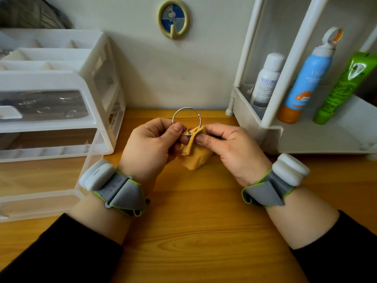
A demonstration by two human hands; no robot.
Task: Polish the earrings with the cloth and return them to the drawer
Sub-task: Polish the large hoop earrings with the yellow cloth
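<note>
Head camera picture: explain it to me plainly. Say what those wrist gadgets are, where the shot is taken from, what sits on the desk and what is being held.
There is no machine here: a person works with bare hands. The single camera sits on the person's head, looking forward and down. Each wrist carries a strapped white device; what it does cannot be told. The left hand pinches a large silver hoop earring. The right hand presses a yellow cloth against the hoop's lower part. On the wooden desk stands a clear drawer organizer at left, with a drawer pulled out. At right, a white rack holds a white bottle, a blue sunscreen spray and a green tube.
</note>
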